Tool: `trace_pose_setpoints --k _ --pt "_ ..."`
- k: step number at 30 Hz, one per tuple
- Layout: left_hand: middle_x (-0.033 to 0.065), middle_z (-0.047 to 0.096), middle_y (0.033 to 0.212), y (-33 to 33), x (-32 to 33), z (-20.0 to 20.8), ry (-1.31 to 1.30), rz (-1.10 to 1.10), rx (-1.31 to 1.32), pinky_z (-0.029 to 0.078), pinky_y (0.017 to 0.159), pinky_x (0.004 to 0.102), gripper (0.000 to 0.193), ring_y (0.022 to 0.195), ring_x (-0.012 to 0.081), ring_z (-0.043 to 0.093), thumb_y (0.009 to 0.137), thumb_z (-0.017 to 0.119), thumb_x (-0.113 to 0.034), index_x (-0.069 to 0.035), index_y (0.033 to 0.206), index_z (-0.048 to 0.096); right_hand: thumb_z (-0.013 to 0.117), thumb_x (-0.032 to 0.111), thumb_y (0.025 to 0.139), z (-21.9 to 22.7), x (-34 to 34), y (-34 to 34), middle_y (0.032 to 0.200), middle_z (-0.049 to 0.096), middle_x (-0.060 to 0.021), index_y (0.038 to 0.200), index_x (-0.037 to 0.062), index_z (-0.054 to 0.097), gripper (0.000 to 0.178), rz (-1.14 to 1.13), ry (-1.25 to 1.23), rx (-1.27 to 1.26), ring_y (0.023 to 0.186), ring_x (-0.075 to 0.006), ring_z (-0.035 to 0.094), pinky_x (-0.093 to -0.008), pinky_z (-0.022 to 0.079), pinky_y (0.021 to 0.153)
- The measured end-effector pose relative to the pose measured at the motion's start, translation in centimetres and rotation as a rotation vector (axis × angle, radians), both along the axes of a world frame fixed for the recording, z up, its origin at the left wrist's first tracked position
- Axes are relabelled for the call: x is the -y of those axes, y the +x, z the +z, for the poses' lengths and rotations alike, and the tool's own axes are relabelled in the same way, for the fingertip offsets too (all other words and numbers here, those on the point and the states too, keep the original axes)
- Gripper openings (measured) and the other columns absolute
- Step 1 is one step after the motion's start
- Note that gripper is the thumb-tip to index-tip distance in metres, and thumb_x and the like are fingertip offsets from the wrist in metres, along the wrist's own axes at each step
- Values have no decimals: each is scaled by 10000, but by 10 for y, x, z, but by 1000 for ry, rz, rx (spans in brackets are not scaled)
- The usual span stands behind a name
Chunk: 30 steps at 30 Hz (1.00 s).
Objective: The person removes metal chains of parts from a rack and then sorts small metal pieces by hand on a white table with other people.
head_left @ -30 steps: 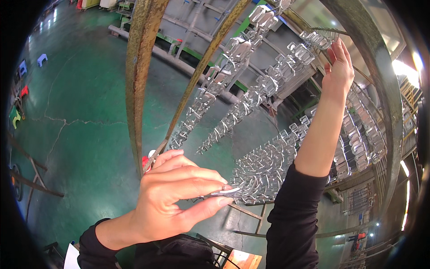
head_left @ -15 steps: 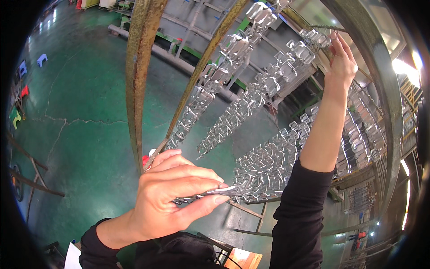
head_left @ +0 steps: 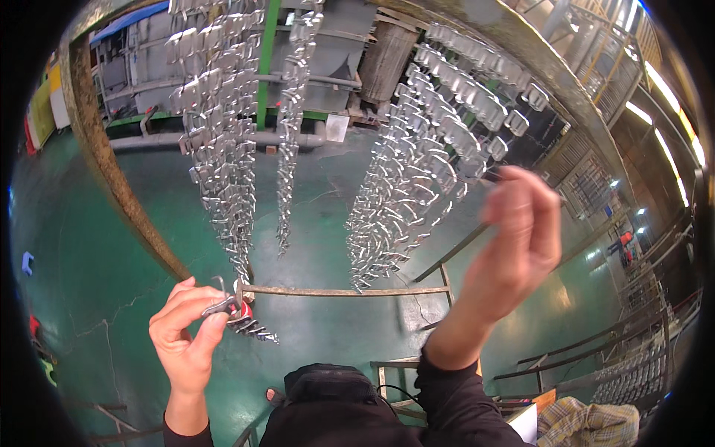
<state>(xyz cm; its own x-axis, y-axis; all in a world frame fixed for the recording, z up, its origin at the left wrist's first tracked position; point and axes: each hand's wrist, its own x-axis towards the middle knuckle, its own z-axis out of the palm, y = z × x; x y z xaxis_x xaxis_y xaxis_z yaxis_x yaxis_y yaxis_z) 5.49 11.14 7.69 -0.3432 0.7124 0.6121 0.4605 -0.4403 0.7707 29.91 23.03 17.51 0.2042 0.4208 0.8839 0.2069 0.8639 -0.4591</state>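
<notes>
"Holding anything, that left hand (head_left: pixel 185 335)?"
"Yes, a metal piece (head_left: pixel 217 306), pinched in its fingers (head_left: pixel 182 309) above the green floor (head_left: pixel 313 328)."
"And the right hand (head_left: pixel 518 242)?"
"Blurred, near hanging metal strands (head_left: pixel 380 231); its grasp I cannot tell."

Right hand (head_left: pixel 521 238) down from the high hooks at the far-right strand top, its fingers off them; now lower and nearer, motion-blurred, just near side of the right-hand cluster of hanging metal strands (head_left: pixel 398 194), contents of its fingers unclear. View swung rightward: rusty post (head_left: pixel 112 171), left-hand strands (head_left: pixel 220 112) and left hand (head_left: pixel 186 324) all lie farther left in it than a second ago. Plaid cloth (head_left: pixel 588 425) come into sight at near right, full crossbar (head_left: pixel 335 291) now showing beyond the hands.
</notes>
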Motion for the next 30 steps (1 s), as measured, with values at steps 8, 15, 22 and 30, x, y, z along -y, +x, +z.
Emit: trace_pose_setpoints --k 8,15,22,30 --pt "72 629 766 -1 17 -18 -32 57 47 360 879 407 127 754 176 572 694 659 -115 -14 771 652 589 122 829 55 -144 128 784 560 -29 988 -6 590 204 172 -275 -290 600 -56 451 -165 307 458" --pt "74 621 771 1 30 -22 -66 162 68 354 888 403 138 763 176 555 717 641 -126 -5 782 641 608 85 806 88 -201 168 843 570 -69 1000 22 545 214 459 -286 -211 634 -107 482 -177 345 453" --pt "69 626 788 4 32 -29 -40 218 69 358 891 404 100 771 169 561 732 626 -79 -7 800 637 641 63 778 97 -216 171 857 584 -99 1030 50 537 273 494 -264 -81 636 -116 509 -186 357 450" --pt "73 635 806 13 34 -30 -18 213 51 367 898 392 102 801 173 577 729 641 -74 -7 806 645 649 64 768 89 -200 179 811 621 -56 944 -13 635 192 302 -253 -180 613 -62 514 -159 359 484"
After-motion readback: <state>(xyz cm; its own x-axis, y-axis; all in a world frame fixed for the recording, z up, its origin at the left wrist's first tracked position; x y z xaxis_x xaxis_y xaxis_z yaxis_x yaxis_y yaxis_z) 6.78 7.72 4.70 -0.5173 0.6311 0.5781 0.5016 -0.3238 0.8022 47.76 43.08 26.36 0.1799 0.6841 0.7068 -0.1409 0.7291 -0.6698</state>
